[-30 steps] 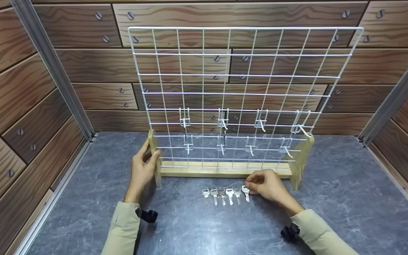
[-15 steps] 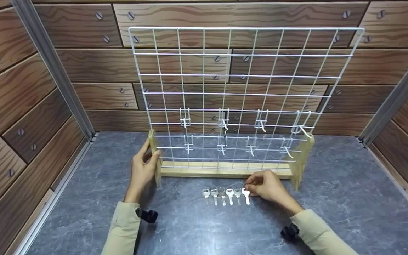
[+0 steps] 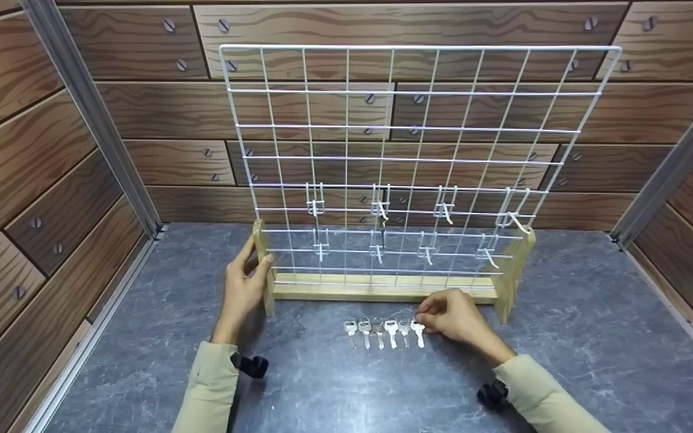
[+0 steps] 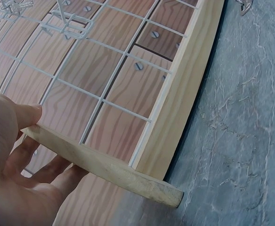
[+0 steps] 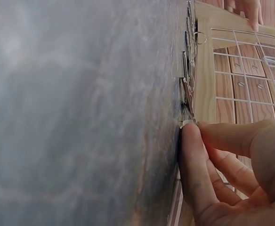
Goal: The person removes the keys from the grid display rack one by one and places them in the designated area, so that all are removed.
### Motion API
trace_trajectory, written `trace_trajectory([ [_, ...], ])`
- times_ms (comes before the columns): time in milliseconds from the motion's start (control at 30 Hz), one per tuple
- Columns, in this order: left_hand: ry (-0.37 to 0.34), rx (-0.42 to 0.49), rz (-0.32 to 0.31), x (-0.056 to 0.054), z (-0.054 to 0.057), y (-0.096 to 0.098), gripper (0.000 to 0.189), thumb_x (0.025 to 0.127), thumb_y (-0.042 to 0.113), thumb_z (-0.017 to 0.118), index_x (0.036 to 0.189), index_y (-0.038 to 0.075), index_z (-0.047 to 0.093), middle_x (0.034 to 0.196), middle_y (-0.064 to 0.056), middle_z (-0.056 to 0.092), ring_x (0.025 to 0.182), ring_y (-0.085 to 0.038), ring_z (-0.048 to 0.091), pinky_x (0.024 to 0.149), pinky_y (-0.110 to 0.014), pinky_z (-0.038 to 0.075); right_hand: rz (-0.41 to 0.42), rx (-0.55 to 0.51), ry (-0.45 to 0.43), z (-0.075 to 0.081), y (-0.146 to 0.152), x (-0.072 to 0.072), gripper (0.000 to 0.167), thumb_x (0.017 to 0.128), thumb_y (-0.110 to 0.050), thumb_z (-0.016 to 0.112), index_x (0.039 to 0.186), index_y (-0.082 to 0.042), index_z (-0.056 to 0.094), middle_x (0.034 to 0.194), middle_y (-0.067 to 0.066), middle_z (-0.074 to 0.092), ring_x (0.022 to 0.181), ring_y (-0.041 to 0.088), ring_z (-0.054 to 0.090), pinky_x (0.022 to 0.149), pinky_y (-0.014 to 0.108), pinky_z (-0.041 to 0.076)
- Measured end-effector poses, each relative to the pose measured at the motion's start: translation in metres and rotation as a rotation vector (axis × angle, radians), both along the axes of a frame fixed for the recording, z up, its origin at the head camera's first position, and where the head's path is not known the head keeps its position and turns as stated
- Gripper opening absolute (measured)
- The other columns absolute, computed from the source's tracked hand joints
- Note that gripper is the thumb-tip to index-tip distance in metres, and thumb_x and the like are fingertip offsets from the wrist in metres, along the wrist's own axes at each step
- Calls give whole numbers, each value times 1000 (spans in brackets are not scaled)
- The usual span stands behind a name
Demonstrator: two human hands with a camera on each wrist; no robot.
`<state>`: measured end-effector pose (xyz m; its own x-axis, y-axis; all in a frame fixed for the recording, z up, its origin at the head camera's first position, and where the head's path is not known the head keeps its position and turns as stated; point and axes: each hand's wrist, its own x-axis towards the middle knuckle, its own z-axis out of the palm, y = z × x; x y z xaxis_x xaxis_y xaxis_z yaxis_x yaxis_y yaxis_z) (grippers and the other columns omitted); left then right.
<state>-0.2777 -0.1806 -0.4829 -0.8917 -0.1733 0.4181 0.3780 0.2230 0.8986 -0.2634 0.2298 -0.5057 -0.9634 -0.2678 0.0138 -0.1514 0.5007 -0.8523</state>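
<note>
My left hand [image 3: 244, 285] grips the left wooden end piece [image 4: 104, 167] of a stand, thumb on one face and fingers on the other. The stand holds up a white wire grid [image 3: 346, 127] with two rows of white hooks [image 3: 444, 211]. In front of its wooden base bar [image 3: 382, 291], several silver keys [image 3: 390, 332] lie in a row on the table. With thumb and forefinger, my right hand [image 3: 455, 316] pinches the top of the rightmost key [image 3: 417, 334]; the right wrist view shows that pinch [image 5: 194, 123] at table level.
A grey marbled tabletop [image 3: 322, 385] lies under everything. Wood-patterned walls [image 3: 160, 111] with metal corner rails [image 3: 91, 114] enclose the back and sides. The stand's right end piece [image 3: 514, 273] rises just beyond my right hand.
The rightmost key has tipped slightly and shifted a little toward me, and now lies more in line with the others. My left hand stays in place on the stand.
</note>
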Motion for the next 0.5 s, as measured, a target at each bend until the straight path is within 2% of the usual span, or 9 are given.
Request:
trace_trajectory([
  [233,-1,-15,3,2,-1,0,61,105,1,65,161,-1,42,162,-28,46,131,-52,63,103,-57,60,8,22,34,-2,2,0,8,86,2,82,92,5,77,79,12,76,64,23,75,56,30,65],
  [500,-14,13,0,1,0,0,62,104,1,66,161,2,44,162,-26,47,131,-50,63,105,-56,59,9,47,55,-3,1,-1,8,86,1,83,91,3,77,80,12,77,62,19,73,52,25,61],
])
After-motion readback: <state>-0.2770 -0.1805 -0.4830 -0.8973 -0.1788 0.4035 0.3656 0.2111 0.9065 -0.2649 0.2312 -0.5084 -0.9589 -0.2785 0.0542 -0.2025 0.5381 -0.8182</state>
